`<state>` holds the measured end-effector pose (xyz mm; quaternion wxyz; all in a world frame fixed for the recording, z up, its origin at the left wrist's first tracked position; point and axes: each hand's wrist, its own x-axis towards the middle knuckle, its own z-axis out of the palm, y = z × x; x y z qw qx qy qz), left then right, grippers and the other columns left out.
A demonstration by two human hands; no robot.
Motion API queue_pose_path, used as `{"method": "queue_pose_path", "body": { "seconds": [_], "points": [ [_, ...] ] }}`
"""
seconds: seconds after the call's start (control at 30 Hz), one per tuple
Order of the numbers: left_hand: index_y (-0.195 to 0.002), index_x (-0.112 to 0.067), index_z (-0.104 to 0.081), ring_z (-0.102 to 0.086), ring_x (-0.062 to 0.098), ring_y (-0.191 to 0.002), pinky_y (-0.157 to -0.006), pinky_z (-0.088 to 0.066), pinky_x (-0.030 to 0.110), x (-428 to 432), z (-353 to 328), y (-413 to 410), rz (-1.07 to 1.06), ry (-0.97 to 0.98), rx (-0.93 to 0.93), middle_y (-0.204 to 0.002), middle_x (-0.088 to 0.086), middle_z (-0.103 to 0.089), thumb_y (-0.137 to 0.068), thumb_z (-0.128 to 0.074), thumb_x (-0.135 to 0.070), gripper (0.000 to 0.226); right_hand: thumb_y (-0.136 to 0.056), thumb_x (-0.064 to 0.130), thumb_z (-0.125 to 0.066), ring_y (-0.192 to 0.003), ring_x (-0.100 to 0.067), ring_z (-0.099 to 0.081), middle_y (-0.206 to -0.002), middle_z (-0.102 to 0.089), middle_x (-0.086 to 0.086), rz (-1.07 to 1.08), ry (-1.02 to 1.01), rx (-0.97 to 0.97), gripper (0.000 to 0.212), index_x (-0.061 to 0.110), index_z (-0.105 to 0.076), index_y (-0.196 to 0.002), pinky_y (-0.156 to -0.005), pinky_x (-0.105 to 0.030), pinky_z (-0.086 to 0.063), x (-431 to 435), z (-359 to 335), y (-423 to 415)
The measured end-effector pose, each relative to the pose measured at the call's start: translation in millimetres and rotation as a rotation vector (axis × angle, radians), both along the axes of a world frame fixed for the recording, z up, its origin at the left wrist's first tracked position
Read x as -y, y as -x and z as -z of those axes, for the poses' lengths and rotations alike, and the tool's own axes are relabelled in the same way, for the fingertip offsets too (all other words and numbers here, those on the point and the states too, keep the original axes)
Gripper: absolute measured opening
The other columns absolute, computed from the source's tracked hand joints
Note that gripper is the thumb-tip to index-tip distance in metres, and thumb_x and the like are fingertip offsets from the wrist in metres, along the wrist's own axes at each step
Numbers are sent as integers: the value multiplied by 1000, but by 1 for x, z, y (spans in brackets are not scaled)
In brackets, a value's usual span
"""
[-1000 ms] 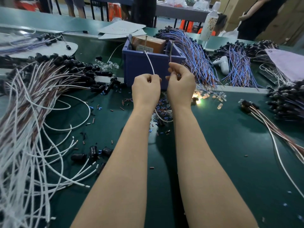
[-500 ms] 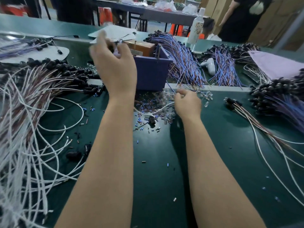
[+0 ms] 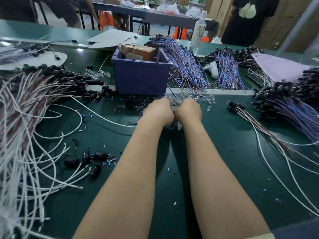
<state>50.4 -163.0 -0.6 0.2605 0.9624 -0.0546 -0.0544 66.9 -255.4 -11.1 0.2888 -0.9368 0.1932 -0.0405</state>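
Clear LEDs [image 3: 207, 100] heaped just beyond left hand [image 3: 158, 112] and right hand [image 3: 188, 110] (knuckles touching); fingers hidden, grip can't be told.

The fingers of the left hand [image 3: 158, 112] and the right hand [image 3: 188, 110] are hidden behind the hands' own backs (only knuckles and wrists show), so whatever they hold or touch cannot be made out. The clear bits [image 3: 189, 98] just beyond them are too small to name. The white wires [image 3: 15, 152] blur and run off the left edge, and the purple wire bundle [image 3: 296, 107] is cut off at the right edge.
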Motion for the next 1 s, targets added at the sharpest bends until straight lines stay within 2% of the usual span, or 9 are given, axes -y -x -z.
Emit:
{"method": "queue_pose_path", "body": {
  "seconds": [0.1, 0.27, 0.37, 0.47, 0.57, 0.63, 0.7, 0.87, 1.0],
  "points": [
    [-109, -8, -62, -58, 32, -106, -95, -47, 42, 7, 8, -3, 11, 1, -27, -114, 14, -63, -85, -54, -11, 25, -84, 13, -59, -93, -31, -56, -102, -59, -14, 6, -90, 13, 13, 12, -55, -96, -73, -31, -43, 3, 2, 1],
    [-101, -11, -59, -57, 32, -100, -83, -43, 37, 15, 12, -8, -102, 4, 31, -114, 14, -62, -85, -51, -11, 18, -81, 10, -52, -93, -29, -60, -98, -66, -13, -16, -224, 77, 26, 8, -70, -99, -72, -27, -45, 5, 5, 4],
    [-101, -8, -53, -57, 35, -108, -87, -43, 39, 17, 13, -9, -163, 57, 43, -120, 18, -59, -88, -51, -14, 14, -81, 11, -51, -84, -29, -59, -89, -67, -11, -14, -303, 102, 19, 12, -70, -79, -65, -25, -42, 4, 4, 5],
    [-106, -7, -51, -55, 36, -110, -91, -43, 41, 15, 12, -12, -186, 143, 13, -123, 19, -57, -89, -51, -17, 19, -81, 11, -52, -69, -26, -46, -65, -55, -7, 4, -355, 122, 25, 13, -54, -56, -51, -26, -34, 3, 4, 4],
    [-111, -4, -54, -56, 35, -109, -90, -44, 41, 13, 12, -15, -213, 191, -4, -120, 18, -59, -88, -56, -19, 28, -80, 7, -52, -75, -33, -59, -79, -69, -19, 6, -476, 149, 21, -2, -65, -67, -71, -40, -54, -1, 4, 2],
    [-104, -3, -58, -57, 35, -105, -87, -45, 41, 11, 12, -15, -212, 196, -9, -113, 19, -62, -87, -58, -18, 23, -81, 4, -51, -88, -37, -65, -87, -71, -19, 17, -552, 154, 23, 5, -65, -63, -85, -49, -53, -2, 4, 2],
    [-103, -5, -61, -57, 34, -104, -85, -44, 40, 9, 10, -15, -225, 190, 7, -112, 16, -63, -88, -58, -18, 21, -84, 3, -48, -86, -34, -65, -83, -71, -14, 14, -633, 176, 28, 14, -59, -61, -89, -49, -52, -2, 3, 2],
    [-107, -13, -58, -56, 30, -106, -80, -43, 35, -8, -12, -11, -287, 239, 144, -116, 10, -61, -89, -54, -16, 18, -95, 16, -50, -68, -16, -58, -72, -63, -3, -154, -770, 269, 25, 13, -63, -73, -51, -13, -43, -13, -11, 11],
    [-100, -16, -57, -58, 29, -102, -75, -39, 32, -19, -46, 0, -276, 263, 350, -111, 10, -63, -92, -49, -16, 11, -99, 22, -49, -59, -18, -47, -65, -52, -10, -287, -1006, 261, 33, 8, -56, -70, -55, -22, -38, -33, -34, 19]
  ]
}}
